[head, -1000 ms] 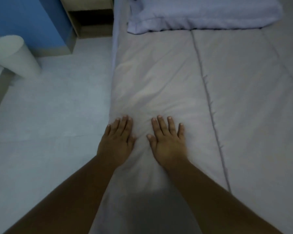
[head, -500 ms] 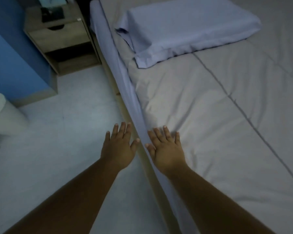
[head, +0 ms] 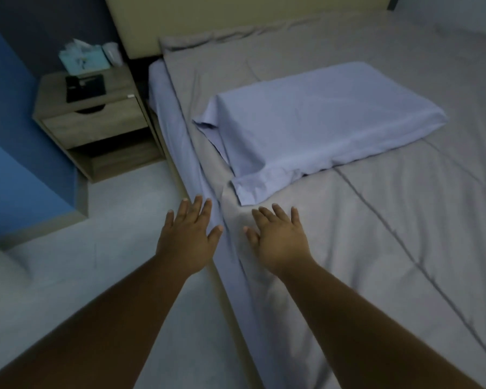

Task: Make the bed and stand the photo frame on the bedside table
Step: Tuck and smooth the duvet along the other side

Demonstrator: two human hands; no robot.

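Both hands are spread flat and empty, the left hand (head: 187, 242) beside the bed (head: 192, 175), the right hand (head: 281, 240) over the cover (head: 376, 248) near the pillow (head: 320, 116). Well ahead and leftward, the photo frame (head: 85, 87) lies flat on the bedside surface (head: 118, 84), nearer the left hand.

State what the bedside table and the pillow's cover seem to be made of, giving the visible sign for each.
Bedside table: likely wood or wood-look laminate, matt; grain lines run across its drawer front. Pillow cover: thin cloth, matt; it creases and its open end lies in loose folds.
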